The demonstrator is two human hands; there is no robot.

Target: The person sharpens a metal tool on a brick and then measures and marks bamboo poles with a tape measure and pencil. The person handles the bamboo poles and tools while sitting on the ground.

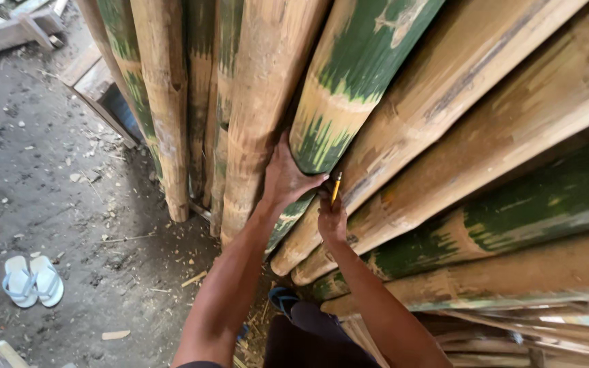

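My left hand (284,178) lay flat, fingers spread, on the green-and-tan bamboo pole (349,82) running up and away, while my right hand (332,219) just beside pinched a yellow pencil (336,187).

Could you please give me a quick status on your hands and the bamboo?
Left hand flat against green bamboo pole. Right hand holding yellow pencil to same pole. Neighbouring poles pressed close either side.

A thick green-and-tan bamboo pole (349,82) is leaned among other poles. A slim yellow pencil (336,187) is held upright against it.
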